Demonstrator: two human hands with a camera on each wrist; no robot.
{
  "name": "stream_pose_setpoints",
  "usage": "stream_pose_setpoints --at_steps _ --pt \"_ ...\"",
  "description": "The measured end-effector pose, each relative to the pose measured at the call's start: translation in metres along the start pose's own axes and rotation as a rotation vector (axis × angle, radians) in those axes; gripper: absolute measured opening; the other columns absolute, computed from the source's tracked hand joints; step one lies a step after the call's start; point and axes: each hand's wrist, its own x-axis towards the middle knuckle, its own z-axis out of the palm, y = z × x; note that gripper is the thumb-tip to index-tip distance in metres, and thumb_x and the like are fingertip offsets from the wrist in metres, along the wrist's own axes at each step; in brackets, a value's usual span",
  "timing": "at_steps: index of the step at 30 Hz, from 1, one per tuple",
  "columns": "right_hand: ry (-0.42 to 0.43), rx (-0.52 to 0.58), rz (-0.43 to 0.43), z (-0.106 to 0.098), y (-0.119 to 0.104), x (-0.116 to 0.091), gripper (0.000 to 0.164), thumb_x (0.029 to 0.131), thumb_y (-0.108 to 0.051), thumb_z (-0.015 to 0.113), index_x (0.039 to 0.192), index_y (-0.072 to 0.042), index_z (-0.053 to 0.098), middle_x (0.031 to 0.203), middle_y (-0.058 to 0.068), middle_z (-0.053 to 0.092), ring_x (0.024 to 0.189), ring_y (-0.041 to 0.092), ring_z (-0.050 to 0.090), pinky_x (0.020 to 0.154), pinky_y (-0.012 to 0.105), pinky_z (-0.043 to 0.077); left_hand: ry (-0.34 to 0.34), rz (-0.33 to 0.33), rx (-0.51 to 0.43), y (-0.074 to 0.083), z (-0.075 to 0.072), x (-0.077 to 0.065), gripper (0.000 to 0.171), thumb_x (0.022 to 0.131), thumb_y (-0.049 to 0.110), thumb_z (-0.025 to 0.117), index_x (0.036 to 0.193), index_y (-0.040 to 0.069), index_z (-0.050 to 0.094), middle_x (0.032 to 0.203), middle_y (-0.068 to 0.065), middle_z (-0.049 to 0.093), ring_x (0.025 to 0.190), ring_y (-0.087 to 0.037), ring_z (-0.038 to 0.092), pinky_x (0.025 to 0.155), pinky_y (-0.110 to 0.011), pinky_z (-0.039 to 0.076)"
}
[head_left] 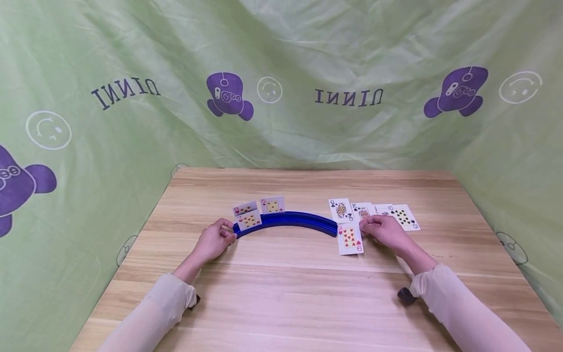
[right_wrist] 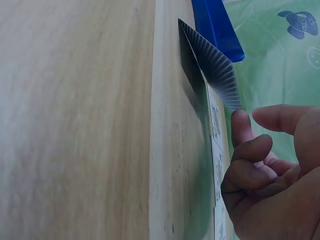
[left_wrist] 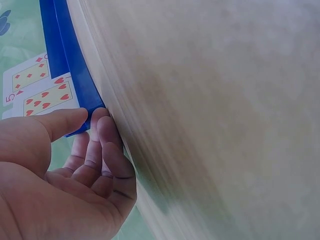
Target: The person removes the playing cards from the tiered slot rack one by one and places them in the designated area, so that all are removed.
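A curved blue card holder lies on the table. My left hand grips its left end between thumb and fingers, which shows closely in the left wrist view. Standing in the holder near that hand are a seven of hearts, an eight of hearts partly behind it, and a five of diamonds. By the holder's right end, my right hand holds the right edge of a nine of hearts. In the right wrist view this card tilts up from the table, its raised corner at the index fingertip.
Behind the right hand, a black queen, a king, a partly hidden card and a black ten lie in an overlapping row. A green printed curtain surrounds the wooden table. Dark bands show at both cuffs.
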Motion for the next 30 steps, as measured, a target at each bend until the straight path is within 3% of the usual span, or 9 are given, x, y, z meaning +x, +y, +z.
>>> stream_pose_setpoints --at_steps 8,16,23,30 --pt "-0.023 0.015 0.001 -0.003 -0.001 -0.005 0.035 0.098 -0.021 0.061 0.122 0.004 0.062 0.098 0.012 0.073 0.061 0.005 0.05 0.055 0.022 0.044 0.004 0.002 0.005 0.0 0.001 -0.001 0.026 0.091 0.012 0.069 0.114 0.005 0.059 0.091 -0.011 0.074 0.07 -0.014 0.061 0.063 -0.026 0.045" --pt "-0.037 0.026 -0.027 -0.002 -0.008 -0.005 0.036 0.097 -0.025 0.062 0.12 0.003 0.063 0.089 0.005 0.068 0.056 0.005 0.044 0.053 0.025 0.039 0.001 0.004 0.006 0.0 0.001 0.0 0.026 0.091 0.013 0.069 0.115 0.006 0.059 0.091 -0.011 0.074 0.07 -0.014 0.061 0.064 -0.028 0.045" --pt "-0.062 0.063 -0.058 0.001 -0.016 -0.005 0.033 0.099 -0.021 0.059 0.12 0.005 0.061 0.101 0.009 0.069 0.071 0.009 0.054 0.058 0.025 0.042 -0.002 0.001 0.002 0.001 0.0 0.0 0.026 0.092 0.012 0.069 0.115 0.005 0.059 0.092 -0.012 0.074 0.07 -0.015 0.06 0.064 -0.027 0.045" --pt "-0.084 0.107 -0.095 0.006 -0.022 -0.001 0.031 0.099 -0.015 0.056 0.12 0.008 0.06 0.094 0.007 0.069 0.065 0.01 0.048 0.06 0.026 0.042 -0.004 -0.004 0.004 0.001 0.0 0.0 0.026 0.092 0.011 0.068 0.116 0.004 0.058 0.091 -0.011 0.074 0.069 -0.014 0.06 0.063 -0.028 0.045"
